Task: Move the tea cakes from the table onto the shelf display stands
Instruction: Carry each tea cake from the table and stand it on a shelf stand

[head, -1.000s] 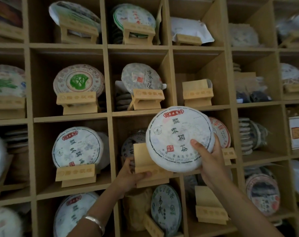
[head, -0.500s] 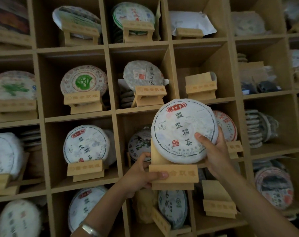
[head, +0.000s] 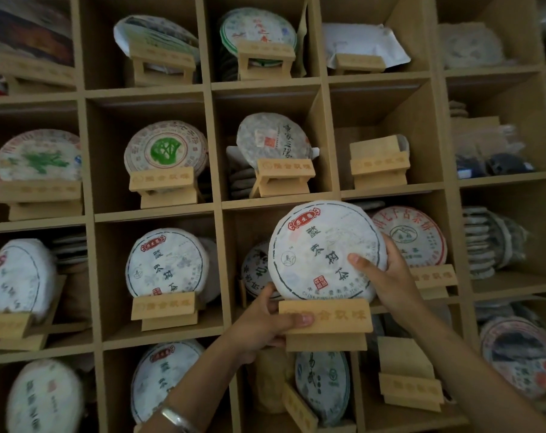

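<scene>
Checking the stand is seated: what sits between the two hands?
In the head view, the white tea cake on its wooden stand spans from the left hand to the right hand.

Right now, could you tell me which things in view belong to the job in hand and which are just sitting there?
In the job:
- tea cake, held by the right hand
- wooden stand, held by the left hand
- shelf

Just sitting there:
- matching tea cake already on its stand
- green-logo tea cake
- empty stand
- bracelet
</scene>
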